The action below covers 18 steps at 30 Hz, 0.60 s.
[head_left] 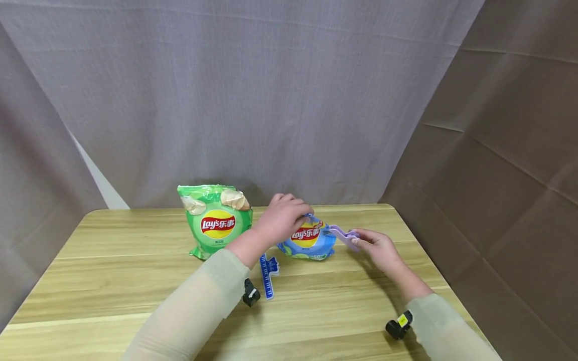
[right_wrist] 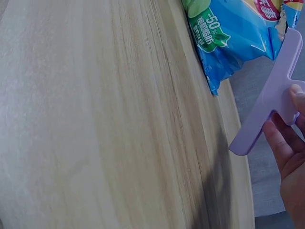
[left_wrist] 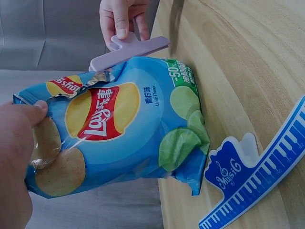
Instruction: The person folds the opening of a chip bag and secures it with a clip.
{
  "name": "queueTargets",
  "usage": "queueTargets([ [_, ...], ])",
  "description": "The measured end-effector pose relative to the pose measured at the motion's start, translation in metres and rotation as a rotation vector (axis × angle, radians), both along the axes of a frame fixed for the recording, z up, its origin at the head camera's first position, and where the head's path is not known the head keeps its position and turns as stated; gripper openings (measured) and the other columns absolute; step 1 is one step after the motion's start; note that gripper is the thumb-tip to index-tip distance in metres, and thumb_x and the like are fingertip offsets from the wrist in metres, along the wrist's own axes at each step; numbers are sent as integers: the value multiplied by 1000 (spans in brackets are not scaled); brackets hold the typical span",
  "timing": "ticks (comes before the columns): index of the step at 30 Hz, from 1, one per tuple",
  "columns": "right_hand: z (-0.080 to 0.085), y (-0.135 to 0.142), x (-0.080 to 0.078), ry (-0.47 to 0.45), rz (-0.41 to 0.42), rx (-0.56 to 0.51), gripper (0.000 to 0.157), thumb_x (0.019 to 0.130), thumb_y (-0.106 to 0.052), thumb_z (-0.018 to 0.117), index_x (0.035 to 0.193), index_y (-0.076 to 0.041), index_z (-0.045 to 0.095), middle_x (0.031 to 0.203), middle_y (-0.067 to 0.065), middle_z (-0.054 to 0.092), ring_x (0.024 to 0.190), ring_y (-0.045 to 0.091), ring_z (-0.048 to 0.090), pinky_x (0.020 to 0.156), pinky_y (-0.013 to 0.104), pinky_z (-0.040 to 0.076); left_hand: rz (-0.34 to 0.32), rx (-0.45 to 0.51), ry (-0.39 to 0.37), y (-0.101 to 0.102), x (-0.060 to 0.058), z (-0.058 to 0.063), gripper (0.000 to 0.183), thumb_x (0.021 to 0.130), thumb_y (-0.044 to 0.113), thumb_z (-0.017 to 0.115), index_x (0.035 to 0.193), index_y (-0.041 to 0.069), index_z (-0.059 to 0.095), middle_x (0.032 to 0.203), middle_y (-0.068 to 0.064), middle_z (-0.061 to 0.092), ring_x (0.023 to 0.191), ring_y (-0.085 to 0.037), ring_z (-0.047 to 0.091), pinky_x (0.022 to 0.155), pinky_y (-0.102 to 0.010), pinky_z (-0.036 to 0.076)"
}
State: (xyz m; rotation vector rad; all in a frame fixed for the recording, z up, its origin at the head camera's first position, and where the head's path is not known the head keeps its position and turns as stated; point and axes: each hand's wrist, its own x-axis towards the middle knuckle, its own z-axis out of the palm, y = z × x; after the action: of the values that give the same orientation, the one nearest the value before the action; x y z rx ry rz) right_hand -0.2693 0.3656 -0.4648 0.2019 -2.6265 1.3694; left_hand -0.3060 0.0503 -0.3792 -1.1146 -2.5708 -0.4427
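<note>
A blue bag of lime-flavour potato chips [left_wrist: 124,114] stands on the table, its upper corner folded over. My left hand [head_left: 283,215] grips the bag by its top, with the thumb [left_wrist: 35,112] on the front in the left wrist view. On the bag's right side, my right hand [head_left: 378,249] pinches a lilac bag clip [right_wrist: 267,100] by its handle tabs. One end of the clip lies at the torn, folded edge of the bag, while its other end sticks out past the bag.
Left of the blue bag stands a green bag of chips [head_left: 221,230]. A blue clip with piano keys and the word Music [left_wrist: 252,176] lies on the wooden table [head_left: 113,281] in front. Grey curtains [head_left: 253,100] hang behind and brown cloth [head_left: 510,165] to the right.
</note>
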Motion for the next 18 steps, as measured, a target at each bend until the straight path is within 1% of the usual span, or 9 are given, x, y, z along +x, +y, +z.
queueTargets([
  [6, 0, -3, 1, -11, 8, -50, 35, 94, -16, 69, 123, 3, 67, 116, 20, 69, 97, 2, 62, 82, 17, 49, 19, -11, 27, 1, 0, 0, 21, 100, 29, 60, 120, 27, 68, 114, 13, 68, 108, -12, 55, 100, -37, 34],
  [9, 1, -4, 1, -14, 1, -60, 36, 93, -16, 70, 123, 4, 66, 117, 21, 68, 97, 1, 62, 81, 17, 50, 20, -12, 27, 1, 1, 0, 21, 100, 29, 60, 120, 28, 68, 114, 13, 67, 108, -12, 55, 100, -37, 34],
  [14, 2, -7, 2, -21, -6, -68, 34, 93, -13, 70, 123, 3, 67, 118, 20, 68, 100, 7, 62, 81, 16, 49, 12, -7, 20, 0, 1, 0, 22, 100, 30, 60, 120, 27, 68, 114, 12, 68, 108, -12, 55, 101, -38, 34],
  [15, 2, -8, 3, -23, -7, -64, 34, 93, -12, 69, 123, 4, 66, 118, 20, 68, 100, 10, 63, 81, 16, 49, 12, -6, 19, 0, 1, -1, 22, 100, 30, 60, 120, 26, 68, 114, 12, 68, 108, -12, 55, 101, -38, 34],
  [18, 16, -17, 11, -15, 2, -46, 31, 94, -7, 67, 122, 7, 65, 117, 23, 68, 101, 12, 63, 81, 15, 49, 12, -1, 16, 0, 1, -1, 22, 100, 29, 60, 120, 26, 68, 114, 13, 68, 108, -12, 55, 100, -37, 34],
])
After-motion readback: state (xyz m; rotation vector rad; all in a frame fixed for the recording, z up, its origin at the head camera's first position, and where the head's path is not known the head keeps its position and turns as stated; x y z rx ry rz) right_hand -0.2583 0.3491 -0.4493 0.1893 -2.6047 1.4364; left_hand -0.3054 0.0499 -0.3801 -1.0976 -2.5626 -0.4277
